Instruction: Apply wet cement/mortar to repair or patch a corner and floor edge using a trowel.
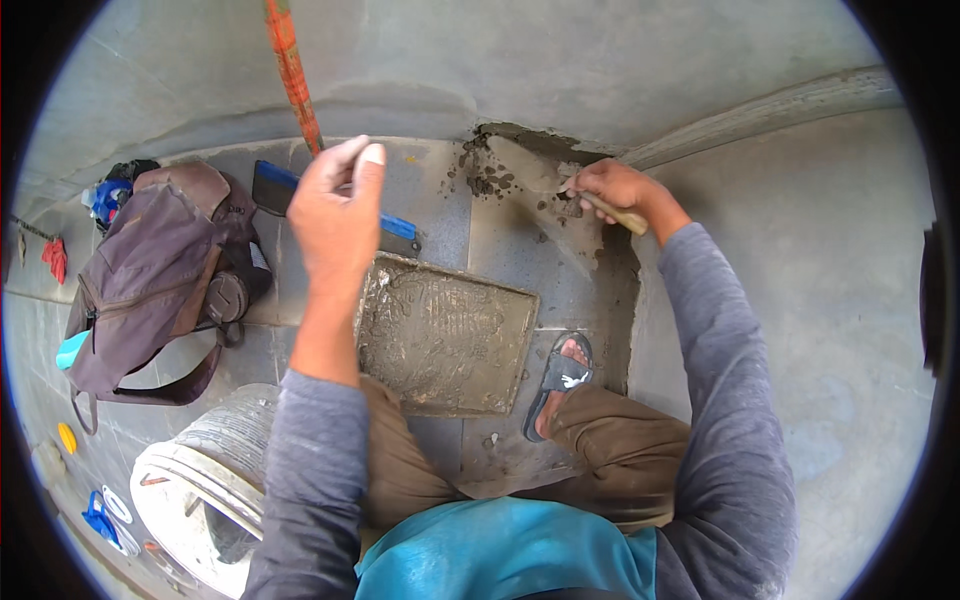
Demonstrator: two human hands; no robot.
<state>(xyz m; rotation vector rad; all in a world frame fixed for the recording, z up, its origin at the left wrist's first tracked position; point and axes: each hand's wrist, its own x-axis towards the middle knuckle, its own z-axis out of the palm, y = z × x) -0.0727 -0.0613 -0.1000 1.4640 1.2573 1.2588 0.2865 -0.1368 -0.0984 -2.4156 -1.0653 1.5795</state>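
My right hand (612, 190) grips a small trowel with a wooden handle (630, 220). Its blade, mostly hidden by my fingers, is at the wet mortar (572, 205) in the corner where wall and floor meet. Dark mortar lumps (490, 180) are scattered on the floor tiles left of it. My left hand (340, 205) is raised with its fingers curled in and the thumb up; nothing shows in it. Below and between my hands lies a shallow rectangular tray (530, 325) spread with grey mortar.
Blue-edged tools (400, 226) lie behind my left hand. An orange-red bar (290, 70) rises against the wall. At left sit a dark backpack (150, 270) and a white bucket (165, 470) on its side. My sandalled foot (560, 385) stands beside the tray.
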